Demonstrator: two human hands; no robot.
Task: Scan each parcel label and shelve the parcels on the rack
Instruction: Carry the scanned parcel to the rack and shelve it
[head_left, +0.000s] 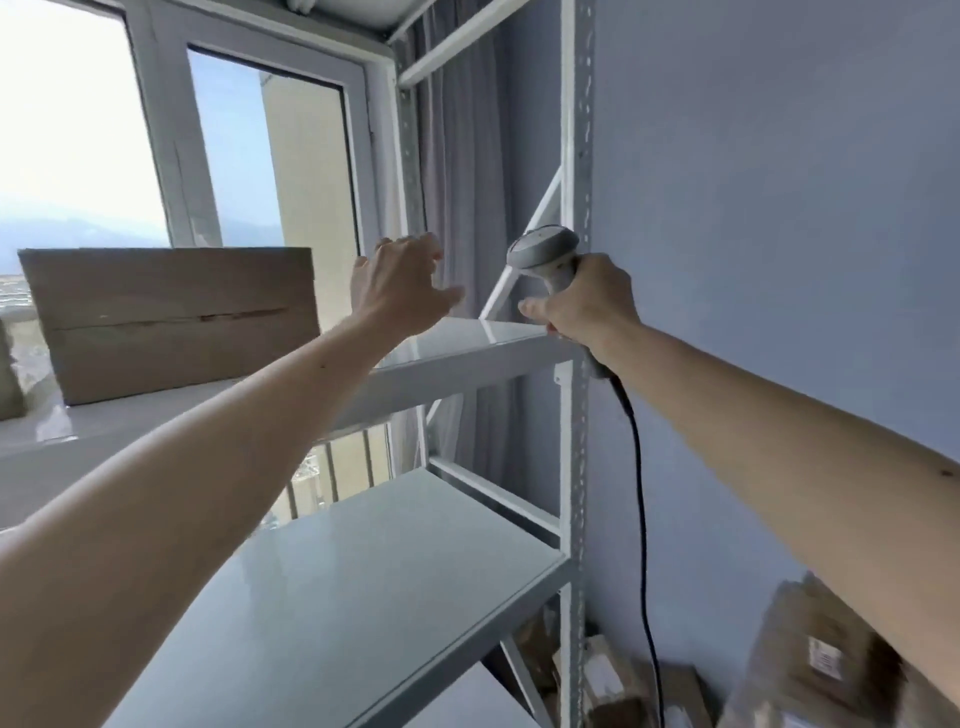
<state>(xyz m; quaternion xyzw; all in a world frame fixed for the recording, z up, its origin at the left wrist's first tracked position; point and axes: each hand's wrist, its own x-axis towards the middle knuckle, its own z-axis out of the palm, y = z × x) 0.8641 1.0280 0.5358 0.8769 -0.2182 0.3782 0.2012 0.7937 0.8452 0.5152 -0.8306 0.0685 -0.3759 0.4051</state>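
Observation:
A brown cardboard parcel (171, 322) stands on the upper shelf (467, 348) of the white metal rack, at the left. To its right, my left hand (400, 286) hovers over that shelf with fingers spread, holding nothing and apart from the parcel. At the rack's front right post, my right hand (582, 306) grips a grey handheld barcode scanner (545, 254); its black cable (641, 519) hangs down. Several more brown parcels (810, 654) with white labels lie blurred on the floor at lower right.
A bare lower shelf (363, 597) lies beneath the upper one. The rack's perforated white post (579, 156) runs up the middle. Behind the rack are a window (249, 145) and a grey curtain (457, 182); a blue-grey wall (779, 208) fills the right.

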